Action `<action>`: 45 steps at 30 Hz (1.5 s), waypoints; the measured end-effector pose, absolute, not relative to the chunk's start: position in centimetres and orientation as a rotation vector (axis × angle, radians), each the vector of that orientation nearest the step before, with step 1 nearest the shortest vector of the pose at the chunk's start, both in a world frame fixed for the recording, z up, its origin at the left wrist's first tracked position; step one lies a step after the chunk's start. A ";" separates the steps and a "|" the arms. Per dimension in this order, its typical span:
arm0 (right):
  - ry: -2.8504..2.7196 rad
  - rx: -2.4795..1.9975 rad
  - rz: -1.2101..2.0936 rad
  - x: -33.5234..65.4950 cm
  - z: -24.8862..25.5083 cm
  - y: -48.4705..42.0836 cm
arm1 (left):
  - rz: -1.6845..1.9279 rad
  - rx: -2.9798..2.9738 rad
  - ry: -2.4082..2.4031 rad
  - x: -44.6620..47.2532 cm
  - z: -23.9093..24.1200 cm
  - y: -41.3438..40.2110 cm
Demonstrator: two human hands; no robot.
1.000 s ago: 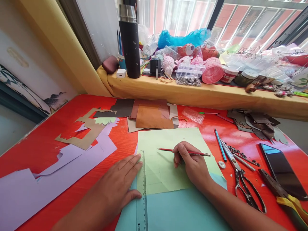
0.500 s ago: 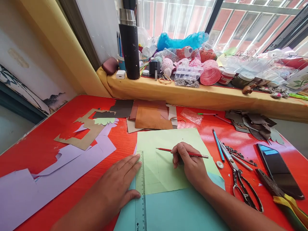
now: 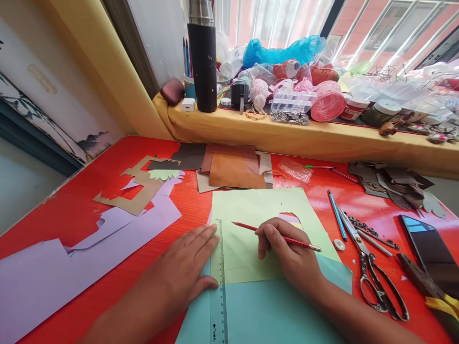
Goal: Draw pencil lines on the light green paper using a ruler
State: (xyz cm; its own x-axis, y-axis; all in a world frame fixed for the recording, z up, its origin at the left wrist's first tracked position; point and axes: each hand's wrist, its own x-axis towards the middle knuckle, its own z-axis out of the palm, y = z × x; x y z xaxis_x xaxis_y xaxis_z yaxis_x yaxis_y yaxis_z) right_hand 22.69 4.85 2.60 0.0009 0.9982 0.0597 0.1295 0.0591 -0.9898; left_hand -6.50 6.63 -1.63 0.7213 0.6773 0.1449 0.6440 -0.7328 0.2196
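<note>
Red table (image 3: 82, 191): clear ruler (image 3: 218, 306) points toward far edge, over pale green sheet's (image 3: 265, 203) left side. Left hand (image 3: 181, 265), flat, thumb spread, rests on ruler; right hand (image 3: 289, 243) pinches pencil (image 3: 245, 226), tip just right of ruler's far end.

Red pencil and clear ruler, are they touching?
Apart. The head view shows green paper between the tip of the red pencil and the clear ruler.

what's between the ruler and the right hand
The head view shows light green paper there, and over it the pointed end of the red pencil in the right hand.
</note>
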 end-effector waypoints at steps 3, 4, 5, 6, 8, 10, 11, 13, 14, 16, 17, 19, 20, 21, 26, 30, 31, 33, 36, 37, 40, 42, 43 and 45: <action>-1.290 -1.258 1.193 22.4 2.5 4.8 | 0.305 2.799 1.073 -6.4 -1.5 6.6; -1.281 -1.254 1.220 22.4 2.5 4.8 | 0.298 2.805 1.081 -6.4 -1.5 6.6; -1.272 -1.252 1.242 22.4 2.5 4.9 | 0.294 2.809 1.088 -6.3 -1.4 6.6; -1.264 -1.253 1.259 22.4 2.5 4.9 | 0.292 2.811 1.091 -6.3 -1.4 6.6; -1.252 -1.261 1.286 22.5 2.4 4.9 | 0.293 2.819 1.084 -6.3 -1.4 6.6; -1.259 -1.267 1.301 22.6 2.3 5.0 | 0.284 2.835 1.075 -6.3 -1.3 6.6; -1.269 -1.269 1.305 22.6 2.3 5.0 | 0.278 2.844 1.069 -6.3 -1.2 6.6; -1.293 -1.263 1.316 22.6 2.2 5.1 | 0.268 2.848 1.074 -6.4 -1.1 6.6; -1.305 -1.257 1.327 22.7 2.1 5.1 | 0.265 2.842 1.076 -6.4 -1.0 6.7; -1.332 -1.241 1.350 22.7 2.1 5.1 | 0.262 2.834 1.071 -6.6 -0.9 6.8; -1.350 -1.232 1.358 22.7 2.1 5.1 | 0.262 2.837 1.064 -6.6 -0.8 6.8; -1.392 -1.224 1.361 22.7 2.1 5.2 | 0.278 2.851 1.039 -6.8 -0.8 6.9; -1.408 -1.223 1.357 22.7 2.1 5.2 | 0.294 2.852 1.028 -6.9 -0.8 7.0; -1.418 -1.224 1.353 22.7 2.0 5.2 | 0.309 2.849 1.020 -6.9 -0.8 7.0; -1.409 -1.242 1.337 22.6 1.7 5.2 | 0.326 2.840 1.044 -6.8 -0.8 6.9; -1.407 -1.249 1.333 22.6 1.7 5.3 | 0.293 2.878 1.038 -6.6 -1.0 6.8; -1.407 -1.251 1.333 22.5 1.7 5.3 | 0.288 2.887 1.041 -6.6 -1.1 6.7; -1.407 -1.257 1.332 22.5 1.7 5.3 | 0.292 2.882 1.059 -6.5 -1.3 6.6; -1.412 -1.266 1.330 22.5 1.8 5.3 | 0.315 2.839 1.087 -6.4 -1.7 6.4; -1.415 -1.269 1.331 22.5 1.8 5.2 | 0.319 2.829 1.092 -6.3 -1.7 6.3; -1.424 -1.274 1.327 22.5 1.8 5.2 | 0.326 2.822 1.097 -6.3 -1.9 6.2; -1.430 -1.277 1.324 22.5 1.9 5.2 | 0.330 2.822 1.096 -6.4 -1.8 6.2; -1.432 -1.279 1.323 22.5 1.9 5.2 | 0.331 2.821 1.094 -6.4 -1.7 6.3; -1.438 -1.282 1.322 22.5 1.9 5.3 | 0.329 2.823 1.079 -6.6 -1.4 6.5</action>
